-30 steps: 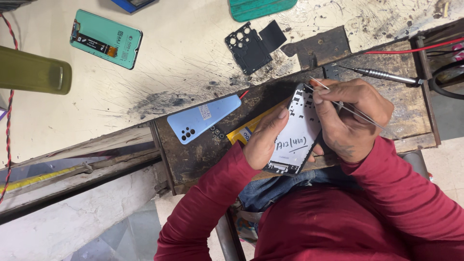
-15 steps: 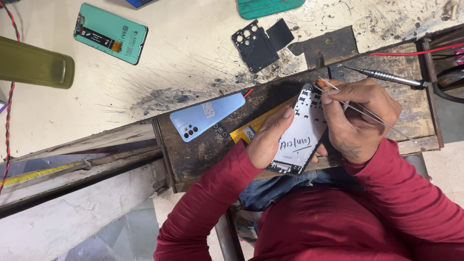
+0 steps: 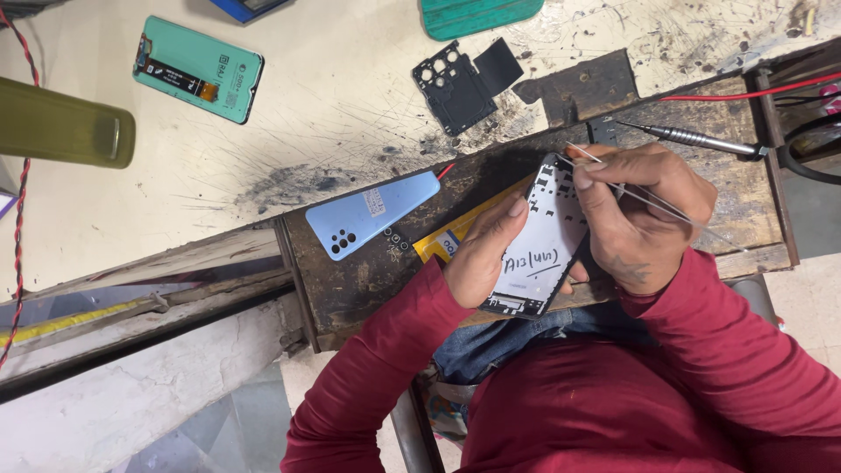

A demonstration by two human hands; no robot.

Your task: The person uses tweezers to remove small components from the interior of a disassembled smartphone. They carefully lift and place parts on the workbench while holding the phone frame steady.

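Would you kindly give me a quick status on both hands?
Left hand grips white phone frame. Right hand holds tweezers at its top. Nothing obstructing.

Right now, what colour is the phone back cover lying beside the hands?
Light blue, with a small white sticker; the phone back cover shows best in the head view.

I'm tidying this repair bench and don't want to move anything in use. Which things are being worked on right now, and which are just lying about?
In use:
- white phone frame, held by the left hand
- thin tweezers, held in the right hand at the frame's top edge

Lying about:
- light blue back cover
- green screen panel
- black camera bracket
- screwdriver
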